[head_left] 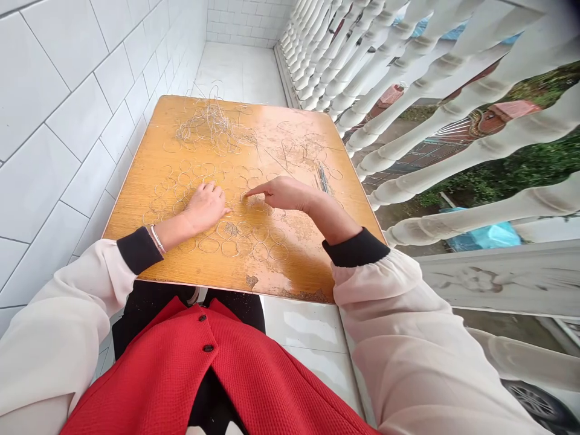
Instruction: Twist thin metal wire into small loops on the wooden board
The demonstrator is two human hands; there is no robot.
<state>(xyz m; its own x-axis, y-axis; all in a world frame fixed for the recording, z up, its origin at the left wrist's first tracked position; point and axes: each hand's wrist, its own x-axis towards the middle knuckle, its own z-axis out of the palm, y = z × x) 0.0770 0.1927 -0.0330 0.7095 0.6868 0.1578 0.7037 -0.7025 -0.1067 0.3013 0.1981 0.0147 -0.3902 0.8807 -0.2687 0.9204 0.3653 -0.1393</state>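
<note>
Thin wire rings (pixel 209 244) lie in loose rows across the worn wooden tabletop (pixel 217 269). My left hand (pixel 208 205) rests palm down among the rings, fingers spread and slightly bent, a pale bangle (pixel 157 238) at its wrist. What lies under its palm is hidden. To its right, my right hand (pixel 285 194) stretches its index finger to the tabletop beside a ring, the other fingers curled under. Neither hand visibly lifts anything. Farther back sits a tangled heap of wire loops (pixel 215 127).
Dark, slim tools (pixel 322 179) lie right of my right hand. More thin wire pieces (pixel 294 151) are scattered at the table's back right. A white tiled wall (pixel 67 121) runs along the left, and a white balustrade (pixel 435 112) along the right.
</note>
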